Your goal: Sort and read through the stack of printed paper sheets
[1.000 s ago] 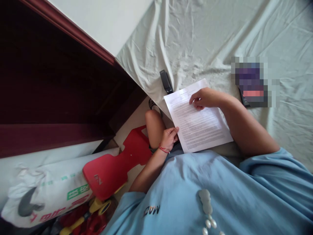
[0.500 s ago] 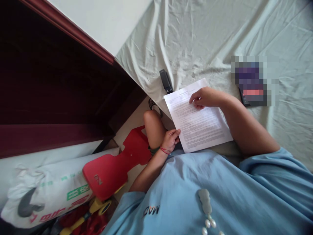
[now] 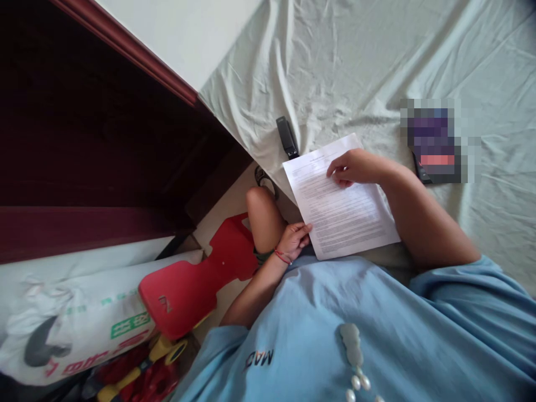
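Observation:
A printed sheet of paper [image 3: 352, 218] lies tilted over the bed's edge in front of my body. My left hand [image 3: 295, 239] has its lower left edge pinched between thumb and fingers. Over the upper part of the page is my right hand [image 3: 355, 167], with the index finger stretched toward the printed lines and the other fingers loosely curled. It grips nothing; whether the fingertip touches the page I cannot tell. Beyond the top left corner of the sheet lies a black stapler [image 3: 287, 137], its near end close against the paper.
A phone-like device [image 3: 424, 173], mostly blurred out, lies on the pale bedsheet [image 3: 347, 67] at right. Dark red wooden furniture [image 3: 104, 128] stands at left. Below it are a red plastic seat [image 3: 180, 296] and a white printed sack [image 3: 92, 324].
Both hands keep their places on the sheet, with hardly any finger movement. The surroundings have shifted slightly in view as my head moved.

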Tool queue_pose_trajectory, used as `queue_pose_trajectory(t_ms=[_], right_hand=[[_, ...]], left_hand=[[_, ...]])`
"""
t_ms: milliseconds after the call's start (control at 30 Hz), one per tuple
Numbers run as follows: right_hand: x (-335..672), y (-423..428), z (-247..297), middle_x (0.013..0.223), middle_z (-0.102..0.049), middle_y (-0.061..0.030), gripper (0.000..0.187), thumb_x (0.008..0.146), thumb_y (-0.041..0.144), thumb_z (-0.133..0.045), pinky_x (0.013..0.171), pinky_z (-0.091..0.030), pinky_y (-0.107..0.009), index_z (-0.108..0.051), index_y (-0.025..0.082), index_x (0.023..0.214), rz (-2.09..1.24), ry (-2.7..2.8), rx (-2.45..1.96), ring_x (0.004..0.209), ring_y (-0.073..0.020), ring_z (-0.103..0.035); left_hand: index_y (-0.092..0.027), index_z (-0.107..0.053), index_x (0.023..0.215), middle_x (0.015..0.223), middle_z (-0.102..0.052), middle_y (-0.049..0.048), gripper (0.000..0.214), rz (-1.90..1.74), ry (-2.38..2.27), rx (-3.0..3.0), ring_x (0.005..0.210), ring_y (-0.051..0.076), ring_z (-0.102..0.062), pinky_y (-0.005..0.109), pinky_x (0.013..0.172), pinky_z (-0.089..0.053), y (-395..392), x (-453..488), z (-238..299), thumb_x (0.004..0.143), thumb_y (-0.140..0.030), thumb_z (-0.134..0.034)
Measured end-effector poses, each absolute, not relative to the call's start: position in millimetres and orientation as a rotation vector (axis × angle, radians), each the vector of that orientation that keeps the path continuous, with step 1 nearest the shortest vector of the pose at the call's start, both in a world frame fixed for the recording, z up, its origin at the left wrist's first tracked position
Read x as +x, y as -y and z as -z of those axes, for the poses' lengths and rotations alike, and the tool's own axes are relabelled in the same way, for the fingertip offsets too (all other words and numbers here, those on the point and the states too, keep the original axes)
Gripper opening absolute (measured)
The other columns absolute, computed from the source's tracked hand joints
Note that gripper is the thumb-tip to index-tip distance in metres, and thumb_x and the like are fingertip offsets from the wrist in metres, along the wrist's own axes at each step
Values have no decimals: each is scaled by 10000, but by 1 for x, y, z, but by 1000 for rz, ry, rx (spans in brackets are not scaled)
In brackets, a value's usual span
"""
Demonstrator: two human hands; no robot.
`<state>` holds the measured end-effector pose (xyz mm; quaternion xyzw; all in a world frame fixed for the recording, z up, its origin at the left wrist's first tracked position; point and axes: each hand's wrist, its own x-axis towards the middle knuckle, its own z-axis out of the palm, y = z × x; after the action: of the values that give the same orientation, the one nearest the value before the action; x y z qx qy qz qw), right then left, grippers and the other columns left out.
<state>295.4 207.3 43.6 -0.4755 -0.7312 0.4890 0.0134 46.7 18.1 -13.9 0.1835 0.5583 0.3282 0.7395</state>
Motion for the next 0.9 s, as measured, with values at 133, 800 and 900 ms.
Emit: queue_pose_trajectory(t_ms=[133, 800, 900], right_hand=[[295, -207, -45, 675, -768, 40, 329, 876, 103, -619, 742, -601, -296, -838, 229, 1086, -1544, 2265, -1497, 676, -174, -765], [292, -195, -70, 803, -802, 3, 260, 940, 191, -657, 786, -525, -320, -836, 230, 1124, -1260, 2417, -1601, 756, -189, -739], [307, -179, -84, 964, -831, -73, 297, 1005, 265, -614, 866, -519, -371, -822, 205, 1209, -1090, 2401, -1699, 907, -250, -760]], left_hand=[[-99, -779, 799, 763, -747, 52, 566, -681, -1172, 396, 420, -16, -316, 208, 416, -165, -18, 43, 14, 536, -519, -1051], [-115, -694, 773, 632, -687, 14, 545, -668, -1178, 259, 569, 114, -679, 188, 531, -492, -19, 44, 2, 543, -426, -1078], [-110, -688, 762, 633, -697, 30, 529, -652, -1173, 249, 580, 122, -690, 183, 529, -501, -19, 42, -2, 564, -410, -1076]])
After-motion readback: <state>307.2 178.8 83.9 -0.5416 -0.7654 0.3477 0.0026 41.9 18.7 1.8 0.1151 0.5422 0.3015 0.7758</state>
